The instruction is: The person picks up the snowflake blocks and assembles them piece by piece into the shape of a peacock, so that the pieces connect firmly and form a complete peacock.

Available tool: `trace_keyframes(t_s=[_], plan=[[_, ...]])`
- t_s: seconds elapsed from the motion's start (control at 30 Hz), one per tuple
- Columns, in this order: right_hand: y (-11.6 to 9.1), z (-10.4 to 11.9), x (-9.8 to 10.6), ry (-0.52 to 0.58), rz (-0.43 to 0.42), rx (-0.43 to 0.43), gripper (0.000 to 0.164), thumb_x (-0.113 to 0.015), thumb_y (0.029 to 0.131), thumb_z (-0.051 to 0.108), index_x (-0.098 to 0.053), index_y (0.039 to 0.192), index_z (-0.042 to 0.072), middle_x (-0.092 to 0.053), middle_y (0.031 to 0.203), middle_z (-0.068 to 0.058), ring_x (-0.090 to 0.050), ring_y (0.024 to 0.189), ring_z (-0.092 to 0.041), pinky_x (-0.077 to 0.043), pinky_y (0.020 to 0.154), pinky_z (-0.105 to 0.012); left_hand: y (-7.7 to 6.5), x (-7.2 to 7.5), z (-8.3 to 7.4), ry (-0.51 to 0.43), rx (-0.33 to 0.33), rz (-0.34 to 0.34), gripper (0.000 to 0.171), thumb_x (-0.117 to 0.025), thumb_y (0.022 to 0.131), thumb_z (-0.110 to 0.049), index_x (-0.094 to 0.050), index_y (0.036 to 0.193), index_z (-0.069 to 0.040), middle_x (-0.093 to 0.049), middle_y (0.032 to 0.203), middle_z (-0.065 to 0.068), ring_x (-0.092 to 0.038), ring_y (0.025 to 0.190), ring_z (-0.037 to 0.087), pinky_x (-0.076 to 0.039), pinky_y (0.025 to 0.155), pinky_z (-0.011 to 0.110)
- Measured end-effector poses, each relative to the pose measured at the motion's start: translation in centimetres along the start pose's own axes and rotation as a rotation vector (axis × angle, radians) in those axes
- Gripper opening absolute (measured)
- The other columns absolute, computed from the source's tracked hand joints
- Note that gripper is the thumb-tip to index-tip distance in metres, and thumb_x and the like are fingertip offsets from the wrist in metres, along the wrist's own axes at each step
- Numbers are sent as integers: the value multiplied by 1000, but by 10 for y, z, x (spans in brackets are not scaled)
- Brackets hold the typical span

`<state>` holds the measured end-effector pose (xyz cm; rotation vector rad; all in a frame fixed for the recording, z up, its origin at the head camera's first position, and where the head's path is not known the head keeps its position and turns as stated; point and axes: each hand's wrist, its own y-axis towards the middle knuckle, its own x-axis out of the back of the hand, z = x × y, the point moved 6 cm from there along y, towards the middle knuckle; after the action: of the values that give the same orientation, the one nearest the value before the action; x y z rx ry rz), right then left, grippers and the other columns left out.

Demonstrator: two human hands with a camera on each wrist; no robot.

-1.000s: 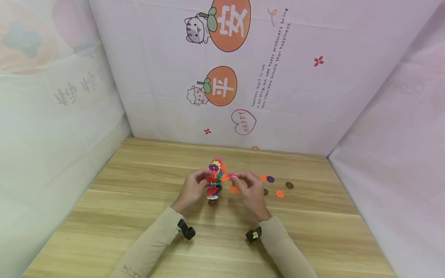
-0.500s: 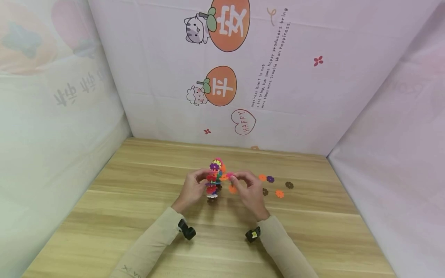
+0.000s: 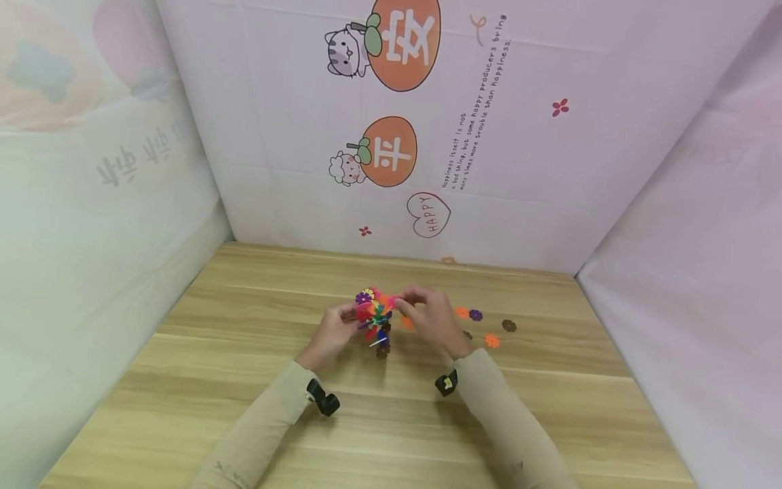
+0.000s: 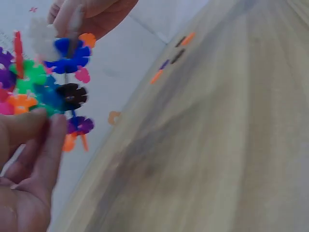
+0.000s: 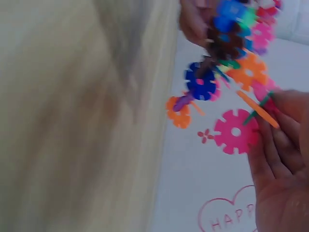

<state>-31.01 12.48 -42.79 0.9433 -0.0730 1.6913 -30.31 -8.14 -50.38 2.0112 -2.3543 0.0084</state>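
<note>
Between the two hands is a cluster of interlocked, notched plastic flower discs (image 3: 379, 318) in many colours, raised above the table. My left hand (image 3: 332, 331) grips its left side, thumb and fingers pinching it near a green and an orange disc (image 4: 21, 103) in the left wrist view. On the cluster's other side my right hand (image 3: 434, 318) pinches pieces at its end, where a pink disc (image 5: 235, 131) and an edge-on orange disc (image 5: 258, 109) show at the fingertips. Blue, brown, white and purple discs stick out elsewhere. The fingers partly cover the gripped pieces.
Loose discs lie on the wooden table (image 3: 550, 407) to the right of the right hand: orange (image 3: 491, 340), purple (image 3: 476, 315) and brown (image 3: 509, 325) among them. White printed cloth walls (image 3: 275, 170) enclose the table at the back and sides.
The cluster has tilted, its top leaning left and its lower end swinging right. My right hand has moved a little away from the body, still pinching the pink end; the left hand has shifted slightly left.
</note>
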Motion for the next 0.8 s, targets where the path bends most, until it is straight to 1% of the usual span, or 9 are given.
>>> trace_keyframes(t_s=[0.1, 0.2, 0.27, 0.37, 0.43, 0.5, 0.6, 0.7, 0.8], plan=[[16, 6, -1, -47, 145, 14, 8, -73, 101, 20, -79, 97, 15, -79, 89, -2, -70, 82, -9, -61, 73, -31, 4, 5, 7, -107, 79, 93, 43, -55, 102, 11, -54, 144, 12, -63, 138, 31, -69, 122, 26, -60, 99, 25], [28, 11, -6, -123, 267, 38, 8, -74, 101, 19, -78, 95, 17, -78, 90, 1, -70, 81, -8, -60, 71, -27, 7, 7, 15, -203, 147, 189, 46, -48, 104, 11, -45, 150, 15, -54, 149, 34, -66, 129, 28, -57, 106, 27], [33, 11, -11, -173, 328, 51, 9, -74, 101, 20, -78, 93, 18, -77, 90, 2, -69, 80, -6, -60, 71, -24, 7, 8, 19, -225, 171, 255, 46, -43, 105, 12, -41, 150, 17, -47, 154, 35, -62, 135, 30, -55, 109, 30], [38, 10, -19, -218, 393, 59, 8, -75, 100, 18, -78, 93, 16, -77, 90, 4, -68, 78, -5, -60, 72, -23, 5, 10, 23, -219, 190, 333, 44, -40, 105, 12, -42, 148, 20, -43, 157, 36, -58, 139, 33, -53, 112, 33], [40, 10, -24, -225, 421, 69, 7, -75, 99, 16, -79, 94, 13, -76, 89, 3, -67, 78, -5, -60, 71, -23, 3, 12, 23, -191, 191, 364, 41, -40, 105, 11, -46, 145, 21, -46, 155, 36, -60, 137, 33, -54, 112, 35], [40, 9, -29, -228, 439, 73, 6, -76, 99, 14, -78, 95, 11, -77, 89, 2, -67, 77, -4, -60, 71, -21, 1, 17, 21, -129, 184, 372, 36, -42, 107, 9, -52, 140, 21, -53, 148, 36, -66, 130, 30, -56, 110, 35], [40, 8, -35, -227, 451, 88, 6, -76, 98, 12, -78, 93, 9, -77, 89, 0, -67, 76, -4, -59, 70, -20, -2, 27, 16, 1, 173, 365, 31, -46, 109, 4, -60, 133, 19, -65, 133, 31, -72, 118, 24, -59, 105, 34], [41, 8, -41, -240, 461, 103, 7, -77, 98, 13, -78, 91, 11, -77, 89, 0, -66, 75, -4, -58, 69, -18, -6, 40, 8, 123, 165, 352, 31, -49, 110, -1, -60, 132, 18, -71, 122, 27, -75, 110, 24, -62, 100, 32], [42, 9, -46, -261, 470, 108, 6, -78, 97, 15, -78, 92, 12, -77, 92, 0, -67, 78, -6, -59, 71, -19, -10, 52, 0, 238, 148, 343, 36, -49, 112, -6, -55, 136, 19, -72, 119, 27, -75, 111, 30, -62, 99, 33]])
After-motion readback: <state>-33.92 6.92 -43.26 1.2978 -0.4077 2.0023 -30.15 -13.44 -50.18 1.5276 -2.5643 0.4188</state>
